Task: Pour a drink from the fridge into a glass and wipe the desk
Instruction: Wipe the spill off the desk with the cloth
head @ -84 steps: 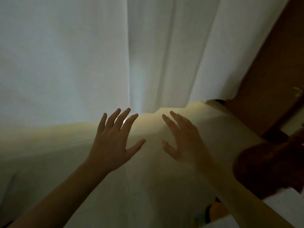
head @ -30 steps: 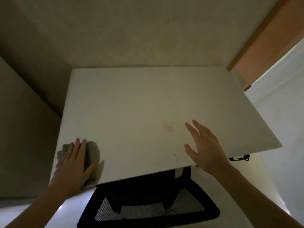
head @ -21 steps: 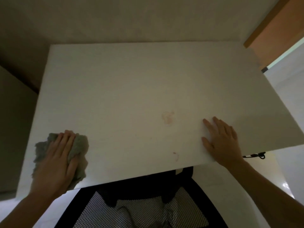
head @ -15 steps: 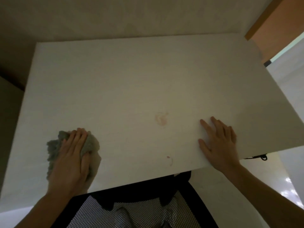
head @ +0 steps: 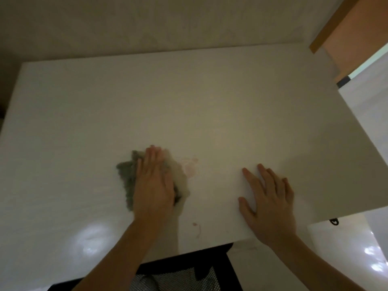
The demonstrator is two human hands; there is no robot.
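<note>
Pressing my flat left hand centrally on the soft, light cloth should stop bunching; my right hand lies spread, empty.

A single wide-angle camera worn on the head looks forward and steeply down from close above the near edge of the white bench, which fills most of the frame, with the wall beyond and a mesh chair at the bottom.

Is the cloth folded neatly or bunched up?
Bunched up: the cloth shows ragged, crumpled edges under the flat left hand on the desk.
</note>
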